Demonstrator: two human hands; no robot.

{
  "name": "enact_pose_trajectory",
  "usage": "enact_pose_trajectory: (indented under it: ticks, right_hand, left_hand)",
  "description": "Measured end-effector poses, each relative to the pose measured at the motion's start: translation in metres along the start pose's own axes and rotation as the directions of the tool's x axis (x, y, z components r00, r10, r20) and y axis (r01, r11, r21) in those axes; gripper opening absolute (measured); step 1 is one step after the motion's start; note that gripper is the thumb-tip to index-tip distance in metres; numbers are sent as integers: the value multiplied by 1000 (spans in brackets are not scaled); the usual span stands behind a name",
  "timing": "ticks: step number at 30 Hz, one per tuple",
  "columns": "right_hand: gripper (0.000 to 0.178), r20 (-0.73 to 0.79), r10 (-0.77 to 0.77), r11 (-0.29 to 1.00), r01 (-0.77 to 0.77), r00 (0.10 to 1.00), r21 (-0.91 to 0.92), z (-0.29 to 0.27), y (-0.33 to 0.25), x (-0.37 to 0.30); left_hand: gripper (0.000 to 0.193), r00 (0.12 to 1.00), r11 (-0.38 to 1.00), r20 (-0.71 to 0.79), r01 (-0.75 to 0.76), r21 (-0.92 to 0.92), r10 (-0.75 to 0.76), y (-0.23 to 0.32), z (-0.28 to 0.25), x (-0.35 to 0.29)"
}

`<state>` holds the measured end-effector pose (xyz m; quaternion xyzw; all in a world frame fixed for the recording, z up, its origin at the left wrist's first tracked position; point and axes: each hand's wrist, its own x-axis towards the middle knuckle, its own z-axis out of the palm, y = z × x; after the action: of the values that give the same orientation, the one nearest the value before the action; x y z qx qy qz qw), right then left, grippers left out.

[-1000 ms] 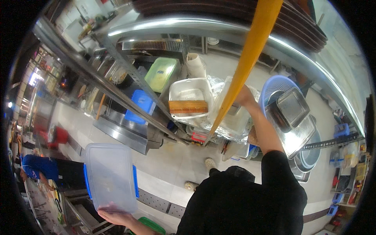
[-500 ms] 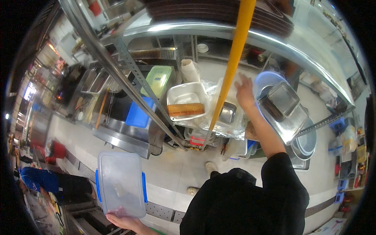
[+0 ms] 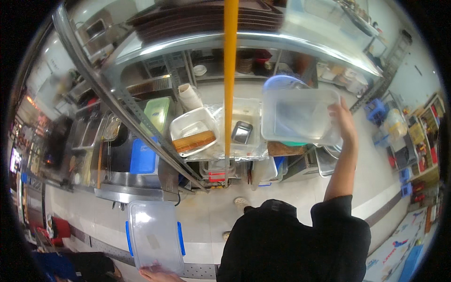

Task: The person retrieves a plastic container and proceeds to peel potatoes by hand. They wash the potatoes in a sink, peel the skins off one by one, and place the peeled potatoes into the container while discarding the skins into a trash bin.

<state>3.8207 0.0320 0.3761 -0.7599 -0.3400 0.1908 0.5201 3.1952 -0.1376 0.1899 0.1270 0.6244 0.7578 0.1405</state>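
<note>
My left hand [image 3: 162, 275] grips the near end of a translucent plastic lid [image 3: 155, 235] with blue side clips, low at the left; some fingers show faintly through it. At the right, my right hand [image 3: 345, 123] is closed on the side of a translucent rectangular plastic container [image 3: 300, 115], held up over the shelf. A blue-purple basket [image 3: 282, 82] shows partly behind this container. Left of it on the shelf lies another clear plastic tub [image 3: 250, 115], with a small metal tray [image 3: 242, 132] in it.
A yellow pole [image 3: 230, 70] rises in front of the shelf. Further left are a white basin [image 3: 192, 123] with a bamboo mat [image 3: 194, 142], a green-lidded box [image 3: 157, 113] and a blue tray [image 3: 143, 155]. Metal uprights [image 3: 127, 108] slant at the left. A person in dark clothes [image 3: 80, 267] is at lower left.
My right hand, open and reaching over the shelf before, now holds the translucent container farther right. The view has turned rightward. My left hand keeps hold of the lid.
</note>
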Motion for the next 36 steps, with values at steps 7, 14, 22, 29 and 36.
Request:
enact_pose_trajectory:
  ticks: [7,14,22,29,36]
  right_hand:
    - [60,157,-228,930,167,961,328,41,-47,-126]
    - [70,282,-511,720,226,812,656,206,-108,-240]
    - [68,435,-693,600,125,575,790,425,-158,-401]
    - [63,650,-619,683,-105,441,723,644,-185,-544]
    - [72,740,-642,757,14,201,653,892,-227,-731]
  left_hand:
    - [28,992,996,-87,87,-5,-87,1,-14,23]
    - [34,990,990,-140,-48,-130,30,25,-56,80]
    - [45,961,974,-259,42,-222,-100,32,-126,190]
    - [42,914,974,-382,56,-222,-139,32,-187,373]
    - [37,778,908,-624,207,364,73,-53,-356,534]
